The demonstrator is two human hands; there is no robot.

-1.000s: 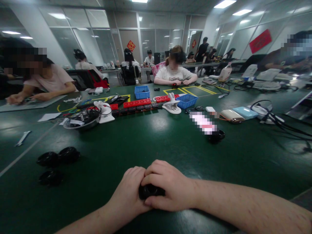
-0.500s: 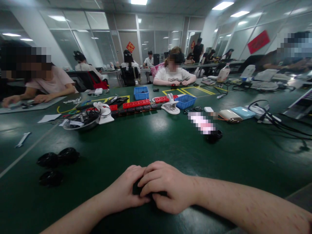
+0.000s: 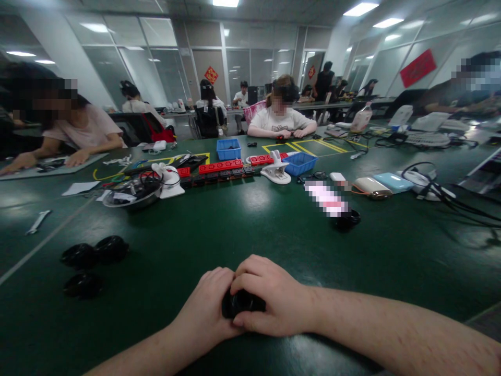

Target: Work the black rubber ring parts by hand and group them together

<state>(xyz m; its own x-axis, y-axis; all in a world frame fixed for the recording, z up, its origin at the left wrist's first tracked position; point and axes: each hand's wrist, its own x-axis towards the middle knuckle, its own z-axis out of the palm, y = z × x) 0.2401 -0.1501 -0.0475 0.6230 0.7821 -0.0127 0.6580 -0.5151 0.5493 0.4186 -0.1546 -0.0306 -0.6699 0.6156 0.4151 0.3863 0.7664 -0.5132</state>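
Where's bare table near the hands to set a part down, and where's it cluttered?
Bare green table runs from the left hand and right hand, both clasped on a small black part, up to the red power strips. Left holds three black discs. Crowded: the strip row, blue bins, cables at right.

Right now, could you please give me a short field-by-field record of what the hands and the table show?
left hand: closed around a small black round part, resting on the table
right hand: fingers over the same part from the other side
table: green surface
left of hands: three black round parts, apart from the hands
mid-table: red power strips, two blue bins, white clamp
others: a person in a white shirt seated opposite
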